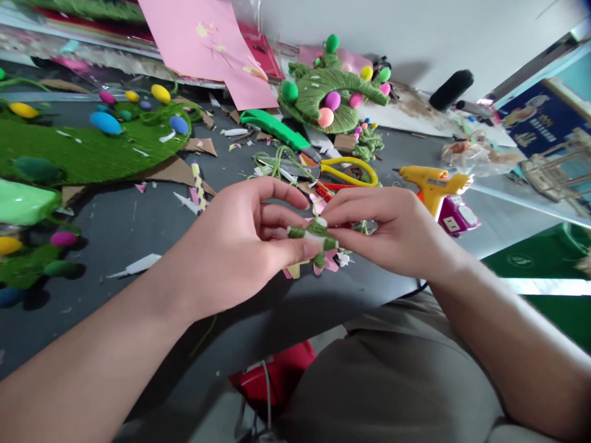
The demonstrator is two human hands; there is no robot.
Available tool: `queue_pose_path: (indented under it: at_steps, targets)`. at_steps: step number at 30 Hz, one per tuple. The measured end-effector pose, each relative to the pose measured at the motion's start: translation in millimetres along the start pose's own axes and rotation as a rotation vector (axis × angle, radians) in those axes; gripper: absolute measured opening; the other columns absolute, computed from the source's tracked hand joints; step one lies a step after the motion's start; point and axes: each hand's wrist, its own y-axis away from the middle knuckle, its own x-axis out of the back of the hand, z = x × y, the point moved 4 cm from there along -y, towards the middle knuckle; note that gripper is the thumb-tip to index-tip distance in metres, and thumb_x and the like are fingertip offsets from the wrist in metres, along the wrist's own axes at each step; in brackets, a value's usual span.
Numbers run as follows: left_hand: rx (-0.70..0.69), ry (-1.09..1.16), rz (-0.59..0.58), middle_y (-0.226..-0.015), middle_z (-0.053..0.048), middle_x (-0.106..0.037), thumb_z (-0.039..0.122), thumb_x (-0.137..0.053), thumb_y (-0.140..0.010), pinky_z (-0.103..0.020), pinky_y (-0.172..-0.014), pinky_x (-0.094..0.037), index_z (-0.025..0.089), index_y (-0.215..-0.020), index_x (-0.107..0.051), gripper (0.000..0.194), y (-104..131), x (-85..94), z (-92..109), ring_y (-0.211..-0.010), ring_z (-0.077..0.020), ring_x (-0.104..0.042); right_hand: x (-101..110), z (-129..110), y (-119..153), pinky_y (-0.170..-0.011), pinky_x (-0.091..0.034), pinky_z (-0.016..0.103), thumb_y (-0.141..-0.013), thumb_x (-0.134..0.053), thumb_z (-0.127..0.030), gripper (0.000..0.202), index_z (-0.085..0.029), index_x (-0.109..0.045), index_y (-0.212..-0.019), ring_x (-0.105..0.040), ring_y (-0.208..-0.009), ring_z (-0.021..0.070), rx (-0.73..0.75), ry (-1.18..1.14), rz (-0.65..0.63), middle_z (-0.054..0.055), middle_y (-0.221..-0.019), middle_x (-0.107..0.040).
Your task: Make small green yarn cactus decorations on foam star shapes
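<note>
Between my two hands is a small white star-shaped piece partly wrapped in green yarn. My left hand pinches it from the left, thumb in front and fingers curled behind. From the right, my right hand closes thumb and fingertips at its edge, where a strand may be hidden. Just beyond my hands lie yellow-handled scissors, a green utility knife and a loose tangle of green yarn. Pink and yellow paper scraps show beneath the star.
A yellow glue gun stands at the right near a purple box. Green yarn-wrapped shapes with coloured pompoms, one at the left and one at the back, sit on the dark table. Pink paper lies behind.
</note>
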Motion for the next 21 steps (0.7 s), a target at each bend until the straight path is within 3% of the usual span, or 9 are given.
queue_pose_path:
  at_steps: [5, 10, 15, 21]
  targets:
    - [-0.065, -0.195, 0.053, -0.076, 0.002, -0.078, 0.025, -0.086, -0.073, -0.024, -0.048, -0.055, 0.025, -0.099, -0.065, 0.033, 1, 0.3, 1, -0.057, -0.0189, -0.074, 4, -8, 1, -0.062, -0.051, 0.029, -0.084, -0.073, -0.008, 0.015, -0.023, -0.076, -0.080, -0.066, -0.072, 0.0138, -0.099, 0.124, 0.119, -0.002, -0.081, -0.075]
    - [-0.129, -0.372, 0.164, -0.076, 0.002, -0.077, 0.026, -0.083, -0.075, -0.026, -0.049, -0.054, 0.026, -0.099, -0.065, 0.030, 2, 3.8, 3, -0.062, -0.0181, -0.072, 1, -14, 0, -0.059, -0.051, 0.028, -0.082, -0.073, -0.007, 0.016, -0.022, -0.073, -0.075, -0.064, -0.066, 0.0123, -0.213, 0.092, 0.122, -0.003, -0.074, -0.072]
    - [-0.220, -0.382, 0.252, -0.079, 0.002, -0.076, 0.024, -0.082, -0.076, -0.028, -0.054, -0.053, 0.027, -0.096, -0.066, 0.027, 4, 5.8, 5, -0.068, -0.0186, -0.071, -5, -20, -2, -0.062, -0.052, 0.026, -0.088, -0.070, -0.012, 0.010, -0.019, -0.074, -0.083, -0.064, -0.069, 0.0109, -0.123, 0.050, 0.117, -0.001, -0.079, -0.072]
    - [-0.240, -0.288, 0.324, -0.088, 0.000, -0.075, 0.026, -0.086, -0.075, -0.029, -0.060, -0.056, 0.026, -0.095, -0.066, 0.028, 4, 11.0, 8, -0.071, -0.0163, -0.069, -8, -29, 2, -0.079, -0.056, 0.034, -0.097, -0.060, -0.016, 0.018, -0.024, -0.076, -0.095, -0.069, -0.090, 0.0194, 0.035, 0.260, 0.150, 0.004, -0.100, -0.073]
